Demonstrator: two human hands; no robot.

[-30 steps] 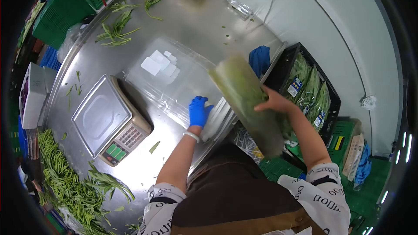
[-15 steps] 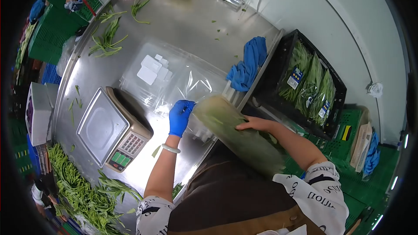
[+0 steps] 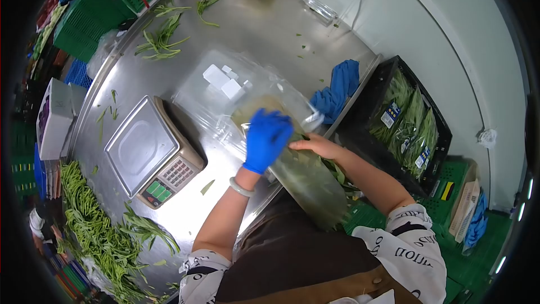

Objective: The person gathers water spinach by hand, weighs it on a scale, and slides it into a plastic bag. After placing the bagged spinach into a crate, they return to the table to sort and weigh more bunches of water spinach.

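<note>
A bundle of leafy greens in a clear bag [image 3: 309, 183] lies slanted in front of my apron, its upper end over the table edge. My right hand [image 3: 316, 145], bare, grips the bundle's right side with the thumb on top. On its upper left side is my left hand [image 3: 269, 138] in a blue glove, blurred, its fingers bent over the bag's end; what they hold is hidden. Beyond my hands, flat clear bags [image 3: 197, 98] lie on the steel table with white labels [image 3: 222, 80] on them.
A scale [image 3: 154, 152] stands left of my hands. Loose greens [image 3: 93, 219] are heaped at the lower left, with more sprigs [image 3: 163, 39] farther back. A black crate [image 3: 405, 129] of bagged greens stands at the right, beside a blue cloth [image 3: 340, 90].
My left hand has moved right and up onto the bagged bundle. The bundle has shifted slightly left, my right hand still on it. The camera view has turned a little.
</note>
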